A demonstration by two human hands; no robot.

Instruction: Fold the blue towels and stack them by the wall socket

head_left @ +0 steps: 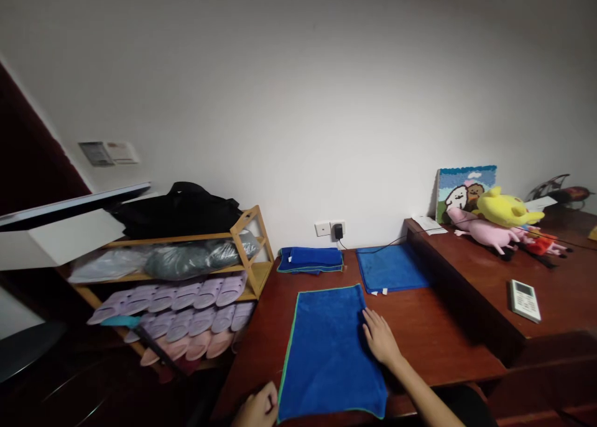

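1. A rectangular bright-blue fabric cloth with green edging (329, 352) is spread on the near part of a reddish-brown wooden tabletop (443, 334), with slight wrinkles left in its surface.
2. The right hand (380, 337) is laid open, fingers extended, over the cloth's right edge; nothing is seen to be gripped by it.
3. The left hand (258, 407) is held with curled fingers just beside the cloth's near left corner; whether the edge is pinched there cannot be told.
4. Green trim can be made out along the left, far and near edges, but not clearly along the right, so a fold may lie there.
5. Behind the cloth, a compact folded blue bundle with green edging (310, 260) is placed by the wall, and a flatter blue fabric piece with white tags (394, 268) is laid to its right.
6. The step in hand is judged to be the flattening and squaring of the cloth.
7. For the next move, both edges would need to be kept aligned and the wavy near edge straightened, with any lift made evenly from the corners.
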